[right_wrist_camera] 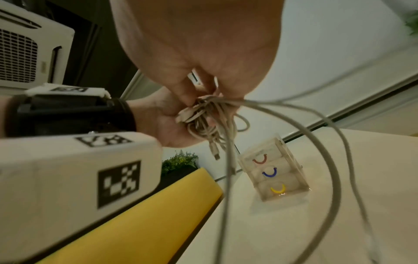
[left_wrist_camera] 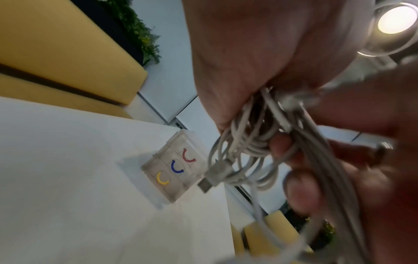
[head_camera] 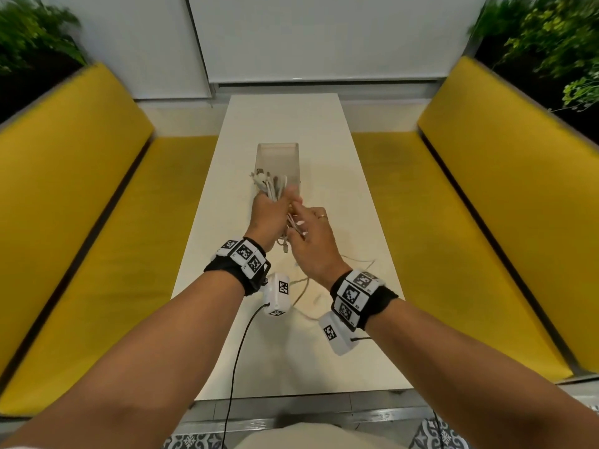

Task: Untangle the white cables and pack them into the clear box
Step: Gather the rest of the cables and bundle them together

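A bundle of white cables [head_camera: 271, 187] hangs above the white table, just in front of the clear box [head_camera: 277, 159]. My left hand [head_camera: 275, 207] grips the coiled bundle [left_wrist_camera: 246, 142], and a USB plug [left_wrist_camera: 213, 176] dangles from it. My right hand [head_camera: 300, 223] is close beside it and pinches strands at the bundle [right_wrist_camera: 204, 107] between thumb and fingers [right_wrist_camera: 185, 94]. Long loose strands [right_wrist_camera: 330, 146] loop down from that pinch toward the table. The box [right_wrist_camera: 274, 171] stands on the table [left_wrist_camera: 68, 178] and shows red, blue and yellow curved marks [left_wrist_camera: 175, 167].
Loose cable [head_camera: 358, 264] trails across the table [head_camera: 291, 358] under my right wrist. Yellow benches run along the left [head_camera: 97, 228] and right [head_camera: 470, 228] sides of the narrow table. Plants [head_camera: 544, 43] stand behind the benches, with a white wall beyond.
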Tool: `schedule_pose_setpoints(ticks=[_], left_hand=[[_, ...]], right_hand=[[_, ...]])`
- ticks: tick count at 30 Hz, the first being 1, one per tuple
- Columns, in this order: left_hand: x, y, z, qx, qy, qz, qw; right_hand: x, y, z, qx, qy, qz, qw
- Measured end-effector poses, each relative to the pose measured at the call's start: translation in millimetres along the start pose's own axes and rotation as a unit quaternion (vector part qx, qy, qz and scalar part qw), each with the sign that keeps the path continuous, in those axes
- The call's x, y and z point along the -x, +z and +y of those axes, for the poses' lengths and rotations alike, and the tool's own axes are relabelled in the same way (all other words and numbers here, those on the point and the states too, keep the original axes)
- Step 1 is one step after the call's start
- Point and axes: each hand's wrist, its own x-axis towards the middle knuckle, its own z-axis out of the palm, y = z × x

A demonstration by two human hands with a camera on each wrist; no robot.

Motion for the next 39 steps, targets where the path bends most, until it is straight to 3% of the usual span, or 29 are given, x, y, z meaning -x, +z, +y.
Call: schedule_pose_setpoints(ticks=[2,4,8,12,15,20,29,32,37,39], left_hand=[[1,-2,2,0.033,0.002,0.009,0.999],[0,-3,-3,0.035,0.001,0.015,0.999],[1,-2,-12,0.033,-0.004,0.044,0.998],[0,-2,-8,0.044,-0.001,0.049,0.998],[1,-3,-2,0.044,0.002,0.044,0.998],[0,-9,10,0.057,-0.002,0.055,0.997],[-9,-37,14,0.054,-0.005,0.071,0.996],[-10,-38,16,0.069,-0.009,0.085,0.994],[-10,-34,22,0.004,0.052,0.092,0.994],[-6,-27,21,-0.043,0.080,0.063,0.994]], right_hand=[[4,-2,8,-0.014,0.071,0.038,0.997],[1,-8,14,-0.027,0.141,0.012,0.990],[-9,-19,10,-0.002,0.129,-0.049,0.991],[-15,-19,13,0.124,0.151,-0.116,0.974],[-15,-19,16,0.007,0.165,-0.182,0.969],[6,-22,32,-0.075,0.185,-0.269,0.942],[20,-70,75,-0.280,0.310,-0.218,0.882],[17,-82,79,-0.311,0.330,-0.236,0.860],[10,-78,68,-0.396,0.365,-0.238,0.809],[3,-73,54,-0.354,0.378,-0.223,0.826]])
